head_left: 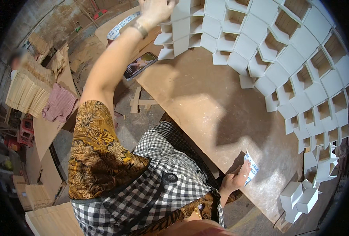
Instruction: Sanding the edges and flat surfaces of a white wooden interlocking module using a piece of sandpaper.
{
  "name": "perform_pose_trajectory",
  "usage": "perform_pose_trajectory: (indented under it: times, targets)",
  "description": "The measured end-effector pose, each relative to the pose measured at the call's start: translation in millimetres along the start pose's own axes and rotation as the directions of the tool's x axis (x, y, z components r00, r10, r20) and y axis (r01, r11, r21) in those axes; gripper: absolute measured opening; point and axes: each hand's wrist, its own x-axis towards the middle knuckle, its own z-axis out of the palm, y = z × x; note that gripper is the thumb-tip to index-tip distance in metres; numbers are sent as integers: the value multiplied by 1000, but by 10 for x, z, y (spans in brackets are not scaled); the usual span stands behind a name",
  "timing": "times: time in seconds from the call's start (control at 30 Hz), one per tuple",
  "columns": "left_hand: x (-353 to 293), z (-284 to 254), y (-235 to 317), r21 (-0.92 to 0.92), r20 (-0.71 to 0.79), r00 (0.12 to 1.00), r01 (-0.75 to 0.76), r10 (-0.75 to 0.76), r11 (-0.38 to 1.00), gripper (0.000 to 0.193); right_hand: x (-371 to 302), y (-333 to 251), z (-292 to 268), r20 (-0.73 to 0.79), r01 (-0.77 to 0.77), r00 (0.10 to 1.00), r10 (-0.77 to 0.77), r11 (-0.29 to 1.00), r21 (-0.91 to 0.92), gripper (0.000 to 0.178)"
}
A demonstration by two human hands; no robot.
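My left hand (154,15) reaches up to the far edge, beside the stacked white open-fronted boxes (180,37). Its fingers are mostly cut off by the top of the picture, so I cannot see what they touch. Low at the right, my right hand (236,180) is closed on a small white sheet with blue print (253,171), held over the near edge of the brown tabletop (198,90). Another white strip with blue print (123,26) lies curved near my left forearm.
White boxes with wooden-looking insides (274,43) curve in tall stacks along the far and right sides. A phone with a lit screen (141,65) rests at the table's left corner. Stacked wooden pieces (28,92) and a reddish cloth (58,103) lie at left. A blurred person (19,59) is behind.
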Motion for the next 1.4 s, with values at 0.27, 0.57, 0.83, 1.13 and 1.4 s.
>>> perform_pose_trajectory:
  times: [0.27, 0.57, 0.83, 1.13, 1.4]
  targets:
    - [-1486, -258, 604, -540, 144, 704, -533, 696, 651, 27, 13, -67, -3, 0, -10, 1000, 10, 1000, -18, 32]
    - [-2483, -710, 1598, -917, -296, 505, -389, 811, -93, 19, -25, 29, 37, 7, 17, 1000, -18, 997, 76, 42]
    - [-2249, -1142, 2573, -807, -564, 339, -422, 753, -414, 27, -16, -71, -14, -41, -10, 999, 9, 1000, -6, 27]
    - [-2184, -1430, 4087, -853, -486, 209, -326, 849, -408, 39, 131, -184, -80, 153, -100, 986, 69, 974, 201, 7]
    - [-2441, -2345, 5357, -893, -449, 185, -73, 874, -444, 63, 141, -78, -190, 93, -88, 993, 69, 972, 220, 37]
